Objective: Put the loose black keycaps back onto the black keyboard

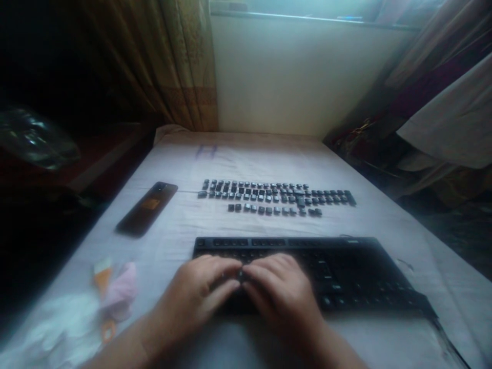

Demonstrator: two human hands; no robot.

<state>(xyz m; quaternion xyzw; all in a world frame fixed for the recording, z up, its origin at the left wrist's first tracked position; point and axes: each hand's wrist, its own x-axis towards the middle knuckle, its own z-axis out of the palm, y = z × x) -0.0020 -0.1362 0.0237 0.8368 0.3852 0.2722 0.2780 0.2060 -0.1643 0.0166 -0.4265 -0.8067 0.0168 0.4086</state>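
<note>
Your forearms cross the near edge of the keyboard (357, 274). Your left hand (202, 284) and right hand (284, 287) meet over its left half, fingertips close about a small dark key (241, 275); you cannot tell through the blur whether either pinches it. Left of the keyboard lie a brush (102, 278) and pink cloth (122, 293), then a phone (148, 210). A bare strip of sheet (184, 225) separates the keyboard's far edge from rows of loose keycaps (261, 198); more sheet stretches beyond to the wall (269, 77).

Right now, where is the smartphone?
In the head view, the smartphone lies near the left edge of the cloth-covered table, left of the loose keycaps and beyond the orange-handled brush.
</note>
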